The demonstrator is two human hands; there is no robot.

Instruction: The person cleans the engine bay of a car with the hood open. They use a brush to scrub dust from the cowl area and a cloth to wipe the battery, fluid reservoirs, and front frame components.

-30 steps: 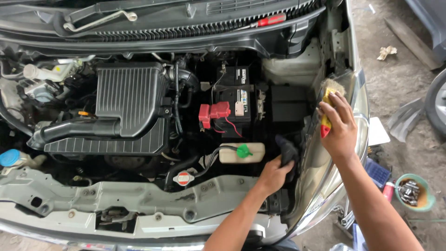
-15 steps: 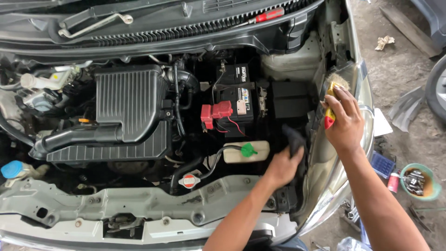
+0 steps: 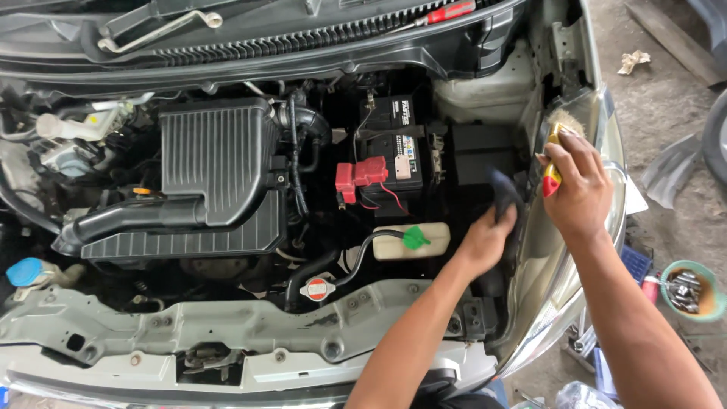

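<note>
Open engine bay (image 3: 227, 326): left hand (image 3: 485, 242) grips a dark cloth (image 3: 501, 193) beside the battery (image 3: 394, 151); right hand (image 3: 579, 185) clasps a brush (image 3: 556, 136) at the fender. Wiping appears underway; continuing demands firm, steady pressure.

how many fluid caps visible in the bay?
4: green cap on the white reservoir by the left hand; red-and-white radiator cap at front; blue cap front left; yellow cap rear left. Others may be hidden.

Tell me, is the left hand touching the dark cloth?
Touching. The head view shows the left hand gripping the dark cloth, fingers closed on its lower end.
</note>
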